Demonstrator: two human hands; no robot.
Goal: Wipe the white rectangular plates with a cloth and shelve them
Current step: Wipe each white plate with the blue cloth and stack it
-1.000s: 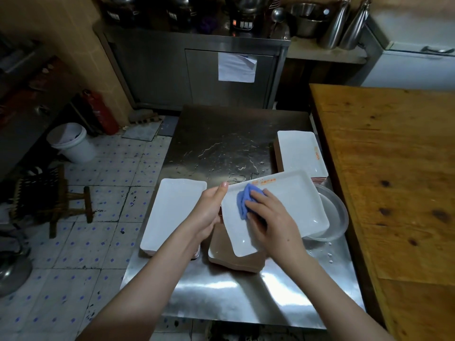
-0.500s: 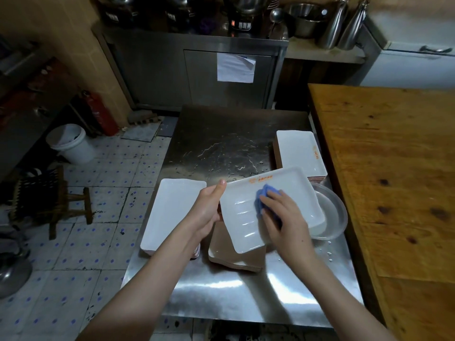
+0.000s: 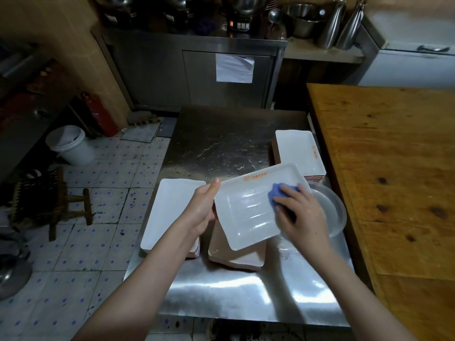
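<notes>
A white rectangular plate with orange print along its far rim is held tilted above the steel table. My left hand grips its left edge, thumb on top. My right hand presses a blue cloth onto the plate's right part, fingers curled over the cloth. A stack of white plates lies to the left, another stack at the back right, and a stack of upturned brownish plates sits under the held plate.
A clear round bowl sits at the table's right edge beside a wooden counter. Water drops cover the far half of the table. A white bucket, a wooden stool and a steel cabinet stand beyond.
My right hand has slid the blue cloth from the plate's left part across to its right part. The plate has turned slightly flatter in my left hand.
</notes>
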